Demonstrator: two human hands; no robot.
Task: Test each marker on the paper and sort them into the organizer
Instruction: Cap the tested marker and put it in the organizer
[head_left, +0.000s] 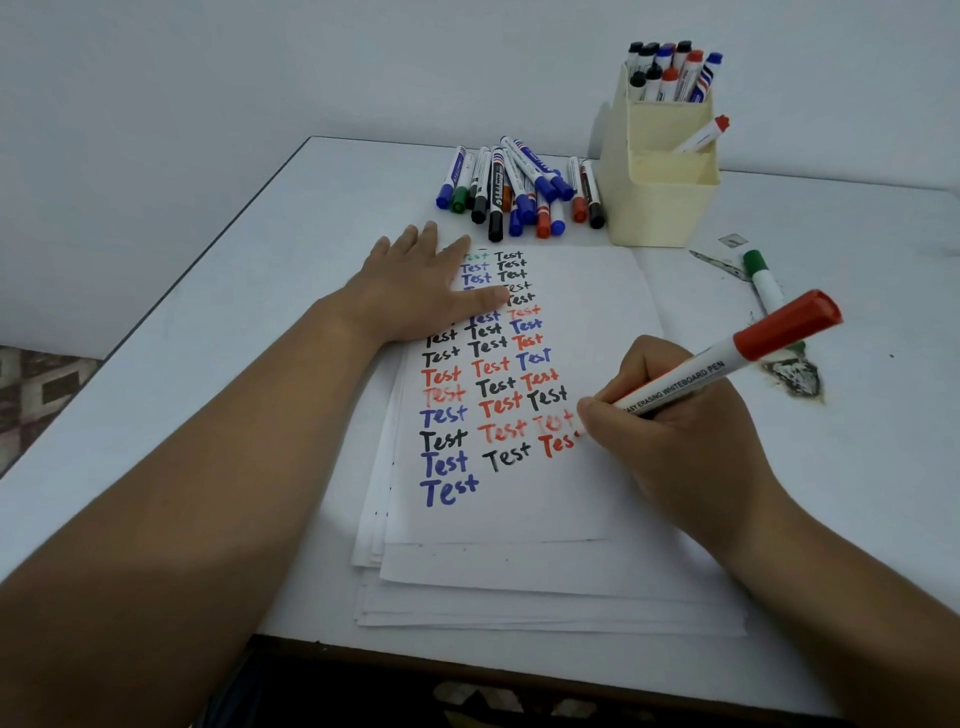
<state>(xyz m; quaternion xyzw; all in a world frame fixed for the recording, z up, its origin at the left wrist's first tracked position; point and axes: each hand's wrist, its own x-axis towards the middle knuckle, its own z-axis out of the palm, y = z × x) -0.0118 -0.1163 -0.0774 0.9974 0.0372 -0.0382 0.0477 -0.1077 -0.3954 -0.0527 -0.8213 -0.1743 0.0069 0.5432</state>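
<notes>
Your right hand (670, 415) pinches a red marker (727, 364) low on its barrel, tip down at the end of a red "Test" on the paper (571, 509), its cap posted on the raised back end. Your left hand (415, 291) lies flat with fingers spread, pressing the upper left of the sheet so it does not slide.

The marker looks light, stiff and smooth plastic; hold it near the tip for writing, as you do now, and mid-barrel when you carry it. I judge the paper thin and apt to shift, since it lies on a loose stack of sheets, so the flat palm is needed.

Beyond the paper, a pile of untested markers (519, 187) lies on the bench (260, 312): about fifteen, overlapping so the exact count cannot be told, in blue, black, red and green. Just to their right stands the cream organizer (670, 208), one piece with a tall back compartment and a lower front one. The back holds roughly ten markers upright; the front holds one red-capped marker (701, 136), leaning. One green marker (763, 280) lies alone on the bench, right of the paper.
</notes>
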